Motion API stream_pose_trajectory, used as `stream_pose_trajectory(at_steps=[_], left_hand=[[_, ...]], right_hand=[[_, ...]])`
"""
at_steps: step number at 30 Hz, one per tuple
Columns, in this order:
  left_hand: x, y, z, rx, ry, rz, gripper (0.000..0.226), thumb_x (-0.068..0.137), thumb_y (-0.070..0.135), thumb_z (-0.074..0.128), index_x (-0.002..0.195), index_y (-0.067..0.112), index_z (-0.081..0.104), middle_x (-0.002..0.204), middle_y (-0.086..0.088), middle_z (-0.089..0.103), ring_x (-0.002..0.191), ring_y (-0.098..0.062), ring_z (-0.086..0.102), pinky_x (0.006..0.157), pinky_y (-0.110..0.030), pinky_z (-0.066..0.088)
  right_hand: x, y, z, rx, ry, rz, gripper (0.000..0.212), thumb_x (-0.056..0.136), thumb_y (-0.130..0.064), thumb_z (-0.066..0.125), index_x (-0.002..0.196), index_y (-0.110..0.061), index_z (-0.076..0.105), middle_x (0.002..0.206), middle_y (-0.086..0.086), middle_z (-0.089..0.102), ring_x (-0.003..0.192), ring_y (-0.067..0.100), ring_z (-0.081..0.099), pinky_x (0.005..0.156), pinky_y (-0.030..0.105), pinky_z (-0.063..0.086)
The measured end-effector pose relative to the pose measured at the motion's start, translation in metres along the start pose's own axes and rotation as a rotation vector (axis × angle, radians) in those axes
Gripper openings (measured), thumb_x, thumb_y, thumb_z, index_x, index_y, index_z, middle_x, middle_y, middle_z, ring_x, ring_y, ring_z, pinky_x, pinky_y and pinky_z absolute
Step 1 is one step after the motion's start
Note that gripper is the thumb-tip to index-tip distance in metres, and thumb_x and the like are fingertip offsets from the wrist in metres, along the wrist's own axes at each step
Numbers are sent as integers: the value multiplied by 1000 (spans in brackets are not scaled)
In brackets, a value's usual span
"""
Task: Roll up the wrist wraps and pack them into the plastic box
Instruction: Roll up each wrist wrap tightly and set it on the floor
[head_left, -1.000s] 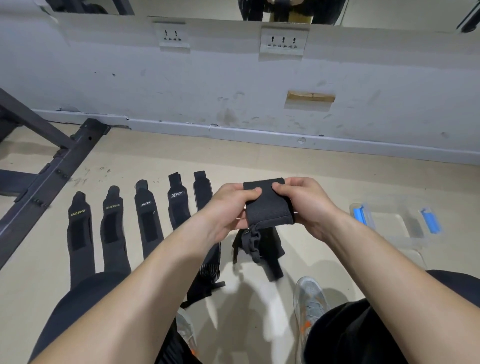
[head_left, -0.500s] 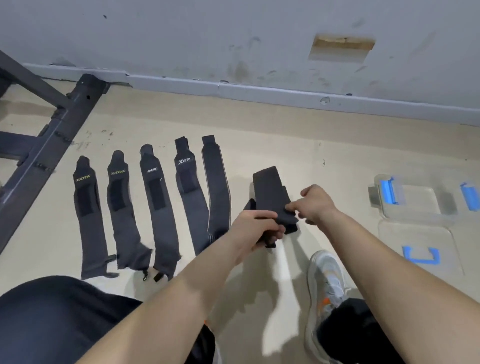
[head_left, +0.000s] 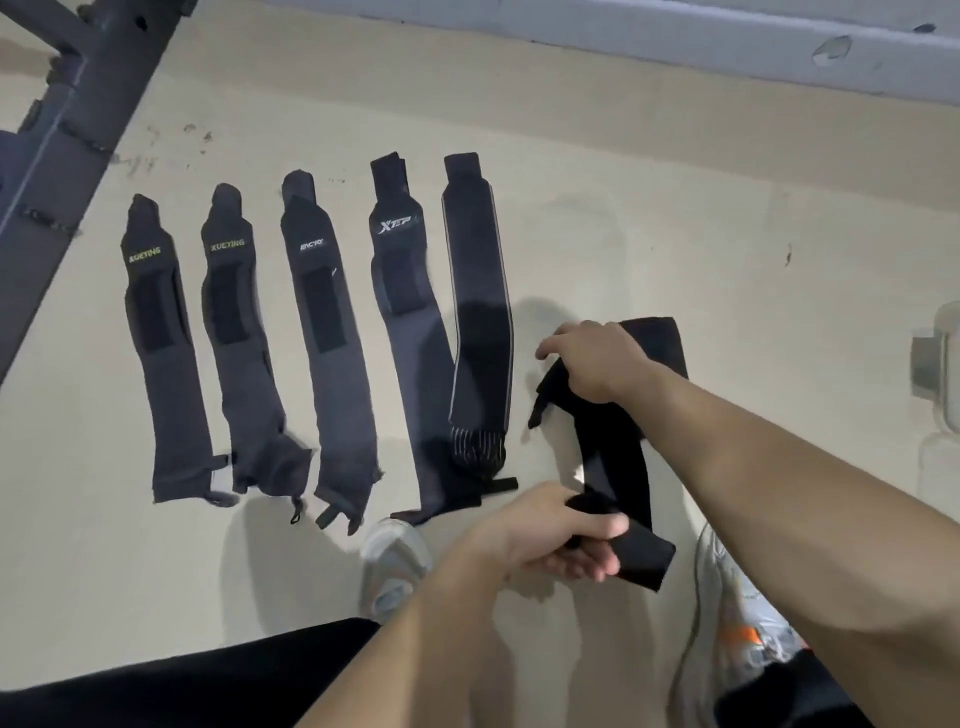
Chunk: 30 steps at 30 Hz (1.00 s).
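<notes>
1. My left hand (head_left: 545, 538) curls round the near end of the black wrist wrap (head_left: 615, 457)
2. My right hand (head_left: 592, 361), arm outstretched, grips its far end
3. Hands apart, the wrap stretched between them

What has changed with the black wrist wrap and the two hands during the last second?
The black fabric wrist wrap, held up bunched before, is now lowered toward the floor and pulled out long. The right grip moved away, holding its far end; the left grip drew back, pinching its near end. Neither let go. The five dark wrist wraps on the floor stayed in place.
</notes>
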<state>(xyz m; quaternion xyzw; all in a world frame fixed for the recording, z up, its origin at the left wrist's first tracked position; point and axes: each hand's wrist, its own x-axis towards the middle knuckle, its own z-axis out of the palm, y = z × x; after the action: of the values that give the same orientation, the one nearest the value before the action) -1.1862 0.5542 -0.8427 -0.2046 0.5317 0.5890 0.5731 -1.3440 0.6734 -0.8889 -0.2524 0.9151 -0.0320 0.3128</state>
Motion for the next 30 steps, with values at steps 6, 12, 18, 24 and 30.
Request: stream_pose_trajectory(at_steps=[6, 12, 18, 24, 30], left_hand=[[3, -1, -35, -200, 101, 33, 22, 93, 27, 74, 80, 20, 58, 57, 3, 48, 55, -10, 44, 56, -21, 30], [-8, 11, -41, -219, 247, 191, 18, 90, 29, 78, 94, 16, 66, 72, 8, 57, 67, -7, 49, 63, -22, 38], [-56, 56, -21, -178, 511, 493, 11, 92, 17, 75, 98, 8, 74, 81, 4, 74, 77, -7, 70, 72, -18, 52], [-129, 120, 17, -99, 510, 765, 11, 94, 11, 72, 95, 21, 69, 88, 1, 70, 88, -15, 68, 77, -28, 59], [-217, 158, 62, 5, 481, 955, 14, 92, 14, 75, 89, 24, 65, 90, 9, 65, 86, -10, 69, 68, -26, 58]], right_hand=[[17, 18, 10, 44, -144, -1, 51, 93, 0, 51, 133, -29, 62, 135, -1, 51, 117, 30, 58, 92, 39, 52], [2, 18, -3, 202, 97, 73, 25, 100, -37, 59, 122, -30, 69, 118, -1, 68, 116, 27, 58, 92, 40, 51], [-71, 18, -76, 790, 316, 115, 7, 94, -24, 72, 88, -21, 74, 80, 4, 68, 77, 18, 60, 73, 30, 47], [-176, -18, -161, 1282, 403, -11, 2, 93, -6, 72, 91, -7, 74, 79, 13, 69, 78, 25, 63, 79, 41, 55], [-265, -44, -227, 1298, 543, -105, 18, 102, -14, 59, 101, -5, 74, 82, 0, 74, 72, 10, 68, 67, 24, 57]])
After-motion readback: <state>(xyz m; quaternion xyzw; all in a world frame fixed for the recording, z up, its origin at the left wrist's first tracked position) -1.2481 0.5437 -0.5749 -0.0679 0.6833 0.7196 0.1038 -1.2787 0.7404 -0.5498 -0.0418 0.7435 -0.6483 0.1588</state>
